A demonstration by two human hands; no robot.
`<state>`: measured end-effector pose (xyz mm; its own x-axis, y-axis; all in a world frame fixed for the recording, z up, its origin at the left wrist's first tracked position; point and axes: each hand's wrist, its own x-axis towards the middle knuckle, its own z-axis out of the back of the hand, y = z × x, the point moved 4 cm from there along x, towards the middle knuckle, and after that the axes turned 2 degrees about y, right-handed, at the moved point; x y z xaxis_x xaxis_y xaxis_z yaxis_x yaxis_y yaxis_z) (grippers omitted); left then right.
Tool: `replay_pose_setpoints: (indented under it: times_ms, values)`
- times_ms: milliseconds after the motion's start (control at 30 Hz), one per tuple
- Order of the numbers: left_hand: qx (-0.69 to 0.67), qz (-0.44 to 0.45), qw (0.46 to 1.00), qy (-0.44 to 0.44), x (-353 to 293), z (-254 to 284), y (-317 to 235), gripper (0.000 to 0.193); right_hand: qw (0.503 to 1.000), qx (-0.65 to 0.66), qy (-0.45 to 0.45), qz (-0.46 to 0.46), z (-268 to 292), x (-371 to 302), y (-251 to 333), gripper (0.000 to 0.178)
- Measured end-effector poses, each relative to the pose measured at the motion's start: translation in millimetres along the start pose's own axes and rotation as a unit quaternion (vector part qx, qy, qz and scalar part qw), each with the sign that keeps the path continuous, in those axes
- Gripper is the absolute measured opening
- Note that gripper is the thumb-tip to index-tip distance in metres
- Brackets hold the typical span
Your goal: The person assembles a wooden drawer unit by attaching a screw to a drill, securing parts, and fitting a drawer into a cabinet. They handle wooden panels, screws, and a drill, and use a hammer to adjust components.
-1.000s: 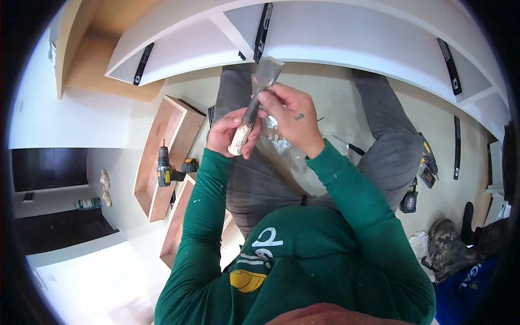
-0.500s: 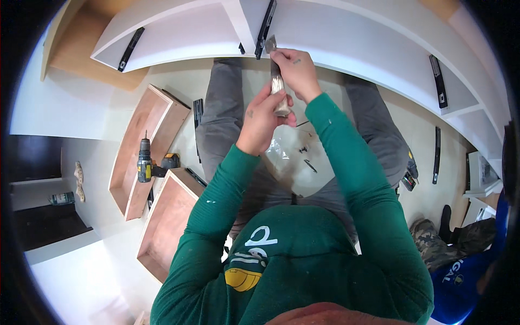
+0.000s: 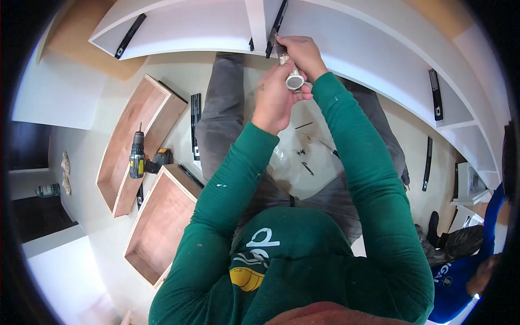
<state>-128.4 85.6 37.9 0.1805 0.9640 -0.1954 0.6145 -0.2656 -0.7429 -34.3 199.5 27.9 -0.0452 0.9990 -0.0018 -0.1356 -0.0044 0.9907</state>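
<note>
A scraper-like tool [image 3: 294,82] with a mottled off-white handle, a dark neck and a round, pale-rimmed butt is held at a tilt beside the lower end of the black rail [image 3: 277,27]. Its blade end, partly covered by the right hand [image 3: 303,54], is pointed toward the rail; whether the rail is touched cannot be told.

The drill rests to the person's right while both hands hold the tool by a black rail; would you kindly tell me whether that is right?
Not quite: the head view shows the drill to the person's left. The left hand and right hand do hold the tool by a black rail.
</note>
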Motion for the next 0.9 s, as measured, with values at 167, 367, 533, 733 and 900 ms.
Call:
replay_pose_setpoints:
  times_ms: [167, 367, 533, 733, 900]
  values:
    - [0.003, 0.013, 1.0, 0.02, 12, -5, 4, 0.029, 0.994, 0.007, 0.072, -0.087, 7, 14, -1, 0.037]
    - [0.01, 0.009, 0.999, 0.047, 34, -10, 0, 0.035, 0.984, 0.067, 0.111, -0.119, 56, -32, 44, 0.052]
    - [-0.002, -0.01, 1.0, 0.007, 50, -7, 0, 0.039, 0.908, -0.355, 0.142, 0.17, 55, -93, 106, 0.05]
    - [-0.036, -0.007, 0.999, 0.012, 58, -10, 8, 0.038, 0.804, -0.564, 0.095, 0.164, 26, -53, 88, 0.031]
    - [-0.171, -0.021, 0.984, 0.045, 55, -3, -7, 0.036, 0.738, -0.655, 0.084, 0.138, -13, -56, 115, 0.029]
